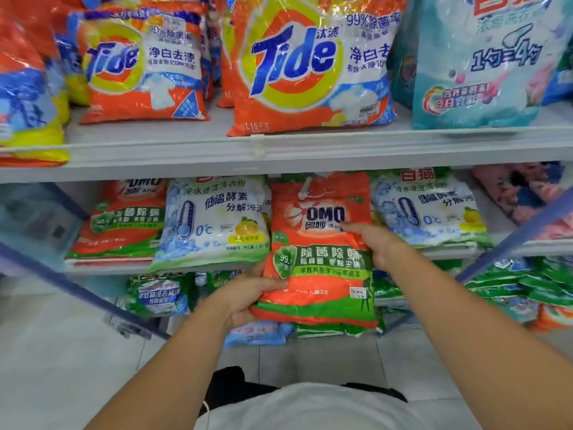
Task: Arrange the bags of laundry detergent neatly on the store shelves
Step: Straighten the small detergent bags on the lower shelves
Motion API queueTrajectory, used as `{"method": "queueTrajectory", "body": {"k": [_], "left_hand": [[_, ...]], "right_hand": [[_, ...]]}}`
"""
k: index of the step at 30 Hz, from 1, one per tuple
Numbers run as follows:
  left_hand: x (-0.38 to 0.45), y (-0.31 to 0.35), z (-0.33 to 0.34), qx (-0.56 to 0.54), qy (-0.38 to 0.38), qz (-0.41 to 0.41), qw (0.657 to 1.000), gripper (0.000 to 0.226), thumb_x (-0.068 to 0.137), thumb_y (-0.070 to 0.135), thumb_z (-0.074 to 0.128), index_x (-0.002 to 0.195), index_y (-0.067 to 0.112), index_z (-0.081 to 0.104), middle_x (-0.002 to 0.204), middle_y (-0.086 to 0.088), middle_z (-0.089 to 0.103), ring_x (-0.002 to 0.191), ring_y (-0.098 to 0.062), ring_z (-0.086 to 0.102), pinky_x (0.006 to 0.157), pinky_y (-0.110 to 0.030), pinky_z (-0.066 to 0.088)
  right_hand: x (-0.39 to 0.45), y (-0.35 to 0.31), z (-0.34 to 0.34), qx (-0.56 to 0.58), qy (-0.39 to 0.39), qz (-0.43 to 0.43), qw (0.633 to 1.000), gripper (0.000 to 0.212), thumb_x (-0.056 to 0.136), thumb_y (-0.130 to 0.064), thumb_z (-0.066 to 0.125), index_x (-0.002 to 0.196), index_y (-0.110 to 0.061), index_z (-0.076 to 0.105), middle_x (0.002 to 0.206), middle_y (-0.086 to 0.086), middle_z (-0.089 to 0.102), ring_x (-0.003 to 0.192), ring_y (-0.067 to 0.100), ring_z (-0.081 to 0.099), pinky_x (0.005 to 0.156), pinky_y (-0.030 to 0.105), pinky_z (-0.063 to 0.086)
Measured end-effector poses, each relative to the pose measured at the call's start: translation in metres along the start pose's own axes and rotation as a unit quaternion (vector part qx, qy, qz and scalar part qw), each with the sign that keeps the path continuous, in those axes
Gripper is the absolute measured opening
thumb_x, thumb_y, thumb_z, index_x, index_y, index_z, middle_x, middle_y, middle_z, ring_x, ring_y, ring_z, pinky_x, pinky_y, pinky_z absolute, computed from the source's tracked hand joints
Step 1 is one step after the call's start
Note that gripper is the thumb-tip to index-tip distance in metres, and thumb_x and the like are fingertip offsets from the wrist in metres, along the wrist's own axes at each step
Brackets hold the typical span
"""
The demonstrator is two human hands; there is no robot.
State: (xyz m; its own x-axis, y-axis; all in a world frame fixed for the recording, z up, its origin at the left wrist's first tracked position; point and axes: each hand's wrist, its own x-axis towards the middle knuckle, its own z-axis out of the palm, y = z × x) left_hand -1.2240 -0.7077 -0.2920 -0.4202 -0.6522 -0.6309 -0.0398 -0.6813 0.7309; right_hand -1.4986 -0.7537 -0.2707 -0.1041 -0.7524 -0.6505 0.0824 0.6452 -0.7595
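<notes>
Both hands are on one orange-and-green OMO bag (322,252), which is held upright in front of the middle shelf (102,268), its top reaching up to the underside of the shelf above. The left hand (248,293) grips the bag's lower left corner, thumb across the front and fingers curled beneath. The right hand (378,243) presses the bag's right edge, its thumb lying across the printed face near the logo; the other fingers are hidden behind the bag, so how far they wrap cannot be told.

The likeliest trouble is slippage. The bag is glossy film with a soft, slumping fill, creased and bulging at its lower edge, and the left hand appears to carry most of the weight at a single corner. If that grip loosens, the bag could slide down onto the green packs (158,296) below the left hand. Pushing it in carelessly could also shove the white 0°C bag (214,221) just beyond the left hand, or its twin (431,209) past the right hand; both are pillow-shaped and lean loosely, so a nudge might tip them askew. A white plastic handle at the bag's top might catch on the upper shelf's edge.

Above the hands, Tide bags (310,66) stand on the upper shelf in the same crinkled, reflective plastic.
</notes>
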Motion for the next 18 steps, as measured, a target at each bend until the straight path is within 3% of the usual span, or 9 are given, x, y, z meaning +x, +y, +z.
{"method": "queueTrajectory", "body": {"k": [3, 8, 10, 13, 18], "left_hand": [[-0.014, 0.0, -0.007, 0.008, 0.009, 0.016, 1.0, 0.066, 0.086, -0.001, 0.069, 0.137, 0.036, 0.05, 0.121, -0.006, 0.073, 0.111, -0.033, 0.069, 0.097, -0.054, 0.053], [-0.051, 0.007, -0.023, 0.021, -0.017, 0.043, 0.999, 0.06, 0.09, -0.007, 0.062, 0.129, 0.036, 0.054, 0.119, -0.003, 0.074, 0.1, -0.025, 0.073, 0.078, -0.037, 0.061], [-0.065, 0.009, -0.032, 0.014, -0.014, 0.038, 0.999, 0.059, 0.09, -0.004, 0.063, 0.131, 0.038, 0.053, 0.117, -0.003, 0.074, 0.101, -0.027, 0.073, 0.081, -0.041, 0.06], [-0.086, 0.009, -0.044, 0.001, -0.011, 0.05, 0.999, 0.064, 0.088, 0.003, 0.069, 0.137, 0.04, 0.051, 0.121, -0.005, 0.073, 0.108, -0.033, 0.07, 0.097, -0.055, 0.053], [-0.137, -0.002, -0.053, -0.017, 0.055, 0.068, 0.996, 0.056, 0.091, 0.005, 0.067, 0.133, 0.039, 0.054, 0.119, -0.005, 0.074, 0.106, -0.032, 0.071, 0.093, -0.053, 0.055]], "right_hand": [[-0.013, 0.019, 0.01, 0.038, 0.046, -0.018, 0.998, 0.064, 0.062, -0.04, 0.09, 0.113, -0.012, 0.064, 0.098, 0.007, 0.071, 0.088, 0.025, 0.066, 0.095, 0.047, 0.054], [-0.044, 0.029, 0.033, 0.087, 0.073, -0.088, 0.99, 0.04, 0.08, -0.024, 0.08, 0.115, -0.017, 0.061, 0.099, 0.005, 0.075, 0.082, 0.021, 0.071, 0.08, 0.041, 0.056], [-0.056, 0.025, 0.044, 0.095, 0.074, -0.105, 0.987, 0.038, 0.083, -0.027, 0.079, 0.117, -0.02, 0.063, 0.102, 0.004, 0.077, 0.091, 0.024, 0.073, 0.087, 0.043, 0.057], [-0.067, 0.014, 0.06, 0.101, 0.052, -0.124, 0.986, 0.029, 0.087, -0.03, 0.075, 0.112, -0.026, 0.061, 0.097, 0.001, 0.077, 0.09, 0.022, 0.073, 0.075, 0.038, 0.056], [-0.075, 0.012, 0.098, 0.098, -0.024, -0.108, 0.989, 0.055, 0.08, -0.036, 0.081, 0.128, -0.023, 0.058, 0.103, 0.005, 0.078, 0.096, 0.029, 0.074, 0.089, 0.051, 0.058]]}}
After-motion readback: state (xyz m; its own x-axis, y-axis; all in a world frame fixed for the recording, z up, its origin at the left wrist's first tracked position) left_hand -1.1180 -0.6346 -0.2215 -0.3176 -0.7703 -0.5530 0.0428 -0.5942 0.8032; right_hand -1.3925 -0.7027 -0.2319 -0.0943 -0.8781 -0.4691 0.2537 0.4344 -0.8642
